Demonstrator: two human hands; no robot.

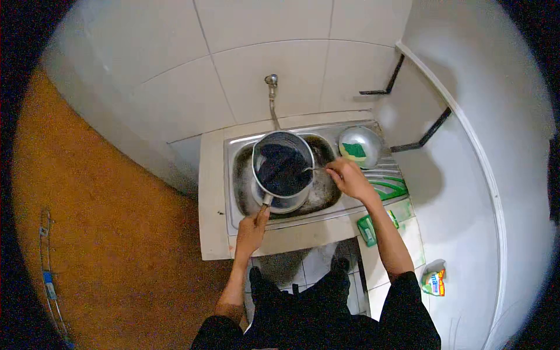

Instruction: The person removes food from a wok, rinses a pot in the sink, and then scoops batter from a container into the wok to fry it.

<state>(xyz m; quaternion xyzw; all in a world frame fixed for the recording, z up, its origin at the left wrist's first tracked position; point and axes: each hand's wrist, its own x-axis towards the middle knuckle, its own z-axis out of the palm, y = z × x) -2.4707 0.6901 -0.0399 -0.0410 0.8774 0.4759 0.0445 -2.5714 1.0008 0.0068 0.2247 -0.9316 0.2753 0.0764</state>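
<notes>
Over the sink basin, my left hand [251, 234] is closed round the handle of a metal pot [267, 143], whose inside looks dark. My right hand [347, 176] pinches a thin metal utensil [318, 169] that reaches over the pot's right rim; its far end is hard to make out in the dark inside. Below the pot, partly covered by it, a round metal vessel [290, 204] sits in the basin. A green and yellow sponge [354, 151] lies in a metal bowl [367, 139] beyond my right hand.
The steel sink [331, 205] is set in a pale counter [213, 216]. A faucet [272, 87] stands out from the tiled wall behind. Green packages [367, 231] lie near my right forearm, with a colourful packet [434, 282] farther right. Black brackets [429, 131] stick out at the right wall.
</notes>
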